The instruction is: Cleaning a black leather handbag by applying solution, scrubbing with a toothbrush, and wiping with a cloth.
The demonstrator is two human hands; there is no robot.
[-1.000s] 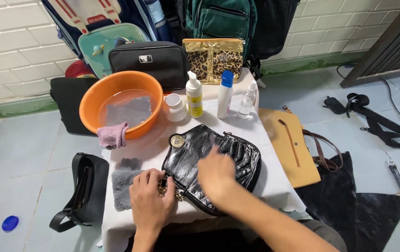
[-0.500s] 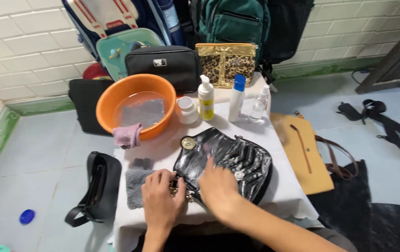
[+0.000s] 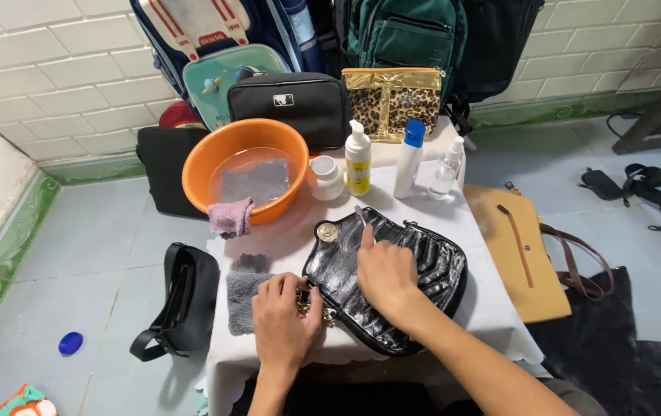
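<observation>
Since the earlier frame, your right hand (image 3: 383,271) has slid up and to the left across the black handbag (image 3: 392,273), toward the round gold clasp (image 3: 327,231). It now lies flat on the bag's flap with the fingers extended. A thin, pale tool (image 3: 362,217) projects from under the fingertips; its grip and its kind cannot be determined.

Your left hand (image 3: 284,322) rests at the bag's lower left corner. The fingers are curled over the gold chain hardware (image 3: 303,306) and press it down.

The handbag lies at the centre of the frame on the table, which is covered by a white cloth (image 3: 492,308). The bag is glossy, crinkled patent leather with ribbed quilting on its right half.

A grey, fluffy towel (image 3: 241,299) lies just left of your left hand. Above it, upper left of centre, stands a round orange plastic basin (image 3: 198,173) holding water and a submerged grey cloth. A pink, nubby cloth (image 3: 231,216) hangs over its rim.

Right of the basin, in a row: a white jar (image 3: 327,177), a foam pump bottle with a yellow band (image 3: 358,158), a white bottle with a blue cap (image 3: 408,158) and a clear bottle (image 3: 446,169).
</observation>
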